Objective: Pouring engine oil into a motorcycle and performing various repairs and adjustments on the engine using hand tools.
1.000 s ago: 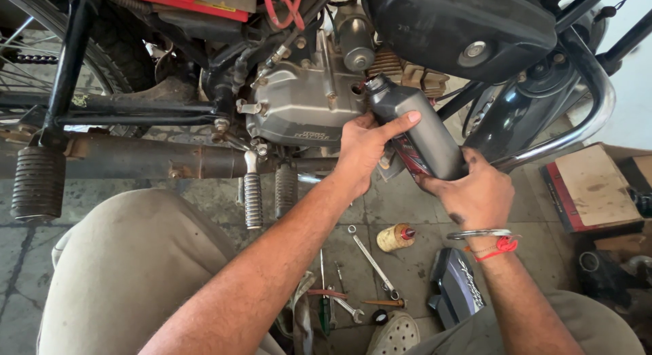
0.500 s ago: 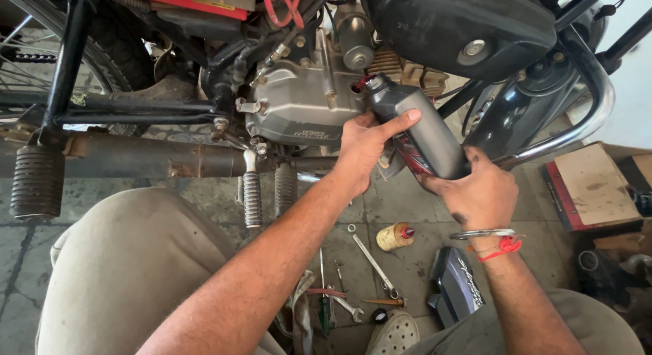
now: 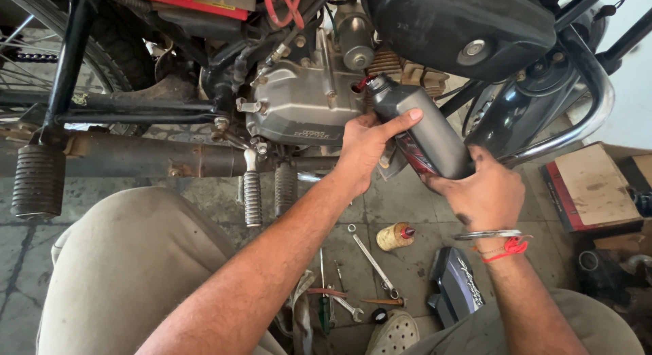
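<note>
Both hands hold a grey bottle (image 3: 422, 132) tilted, its neck against the engine (image 3: 305, 107) of a motorcycle. The left hand (image 3: 367, 148) wraps its upper side, index finger stretched along it; the right hand (image 3: 485, 192) grips its base. Below on the floor (image 3: 407, 199) lie a wrench (image 3: 372, 263) and a small yellow bottle (image 3: 395, 237).

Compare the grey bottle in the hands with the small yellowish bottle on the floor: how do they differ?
The grey bottle is large, held tilted by the left hand and right hand, neck at the engine. The small yellowish bottle lies on its side on the floor, untouched, beside a wrench. The yellowish bottle carries a red tip; red also shows at the grey bottle's neck.
</note>
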